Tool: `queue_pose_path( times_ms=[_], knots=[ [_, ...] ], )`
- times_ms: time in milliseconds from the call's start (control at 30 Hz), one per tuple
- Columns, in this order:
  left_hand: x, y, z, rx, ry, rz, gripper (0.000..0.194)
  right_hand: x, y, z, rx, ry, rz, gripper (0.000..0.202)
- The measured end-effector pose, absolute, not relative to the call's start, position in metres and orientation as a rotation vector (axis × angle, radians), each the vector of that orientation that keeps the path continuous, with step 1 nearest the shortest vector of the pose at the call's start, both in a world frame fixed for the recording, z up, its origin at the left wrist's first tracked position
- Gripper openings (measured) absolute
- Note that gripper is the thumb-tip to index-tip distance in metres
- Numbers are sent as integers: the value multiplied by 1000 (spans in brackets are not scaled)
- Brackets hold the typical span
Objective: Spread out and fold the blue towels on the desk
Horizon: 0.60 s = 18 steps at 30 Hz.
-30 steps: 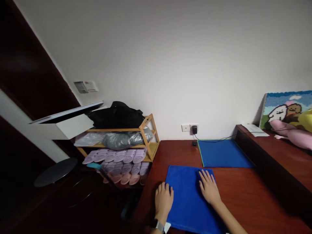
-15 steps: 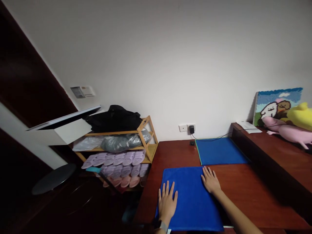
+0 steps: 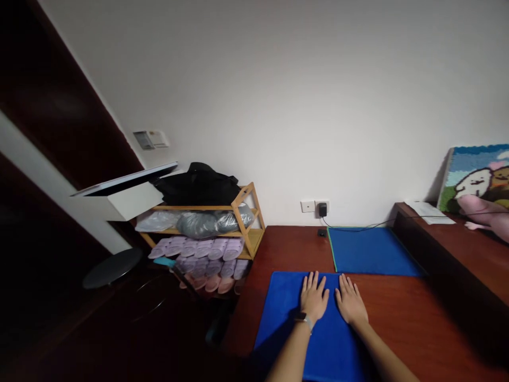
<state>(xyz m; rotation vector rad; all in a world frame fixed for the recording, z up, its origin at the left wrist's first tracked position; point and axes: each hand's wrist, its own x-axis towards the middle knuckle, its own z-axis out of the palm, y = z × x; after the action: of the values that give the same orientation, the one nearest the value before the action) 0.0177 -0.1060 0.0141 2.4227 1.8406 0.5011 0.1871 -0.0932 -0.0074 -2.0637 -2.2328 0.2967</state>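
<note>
A bright blue cloth (image 3: 278, 302) lies spread flat on the reddish-brown wooden table (image 3: 290, 249). My left hand (image 3: 314, 298) rests palm down near the cloth's far edge, fingers stretched out, with a watch on the wrist. Close by on the right, my right hand (image 3: 350, 301) lies flat along the cloth's far right corner, fingers extended and partly over the bare wood. Neither hand grips anything. Beyond them lies a second blue cloth (image 3: 374, 252) with a green edge, apart from both hands.
A black plug adapter (image 3: 323, 210) sits in the wall socket, its cable running right. At left stands a wooden shoe rack (image 3: 240, 212) with slippers, a black bag (image 3: 199, 185) and an open white box (image 3: 135, 201). A raised ledge (image 3: 469, 239) at right bears papers and a pink plush toy (image 3: 485, 215).
My left hand has slid forward and right across the cloth, coming close to my right hand. My right hand has stayed at the far right corner. The view has turned slightly left.
</note>
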Motion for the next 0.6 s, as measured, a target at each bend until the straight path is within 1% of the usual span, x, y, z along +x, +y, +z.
queue_pose_path(
  times_ms=[67,133,333,400,600],
  knots=[
    [21,-99,7,2375,1829,497,56,188,-93,-12,-2060,-2246,265,71],
    [5,-97,2,2336,1855,505,57,189,-93,-16,-2052,-2255,242,71],
    [-101,-105,2,2168,2212,321,59,190,-92,-20,-2040,-2246,246,74],
    [-126,-107,2,2154,2269,269,60,190,-93,-20,-2036,-2237,262,74],
    [-136,-109,-1,2177,2306,258,64,190,-95,-17,-1993,-2206,306,71]
  ],
)
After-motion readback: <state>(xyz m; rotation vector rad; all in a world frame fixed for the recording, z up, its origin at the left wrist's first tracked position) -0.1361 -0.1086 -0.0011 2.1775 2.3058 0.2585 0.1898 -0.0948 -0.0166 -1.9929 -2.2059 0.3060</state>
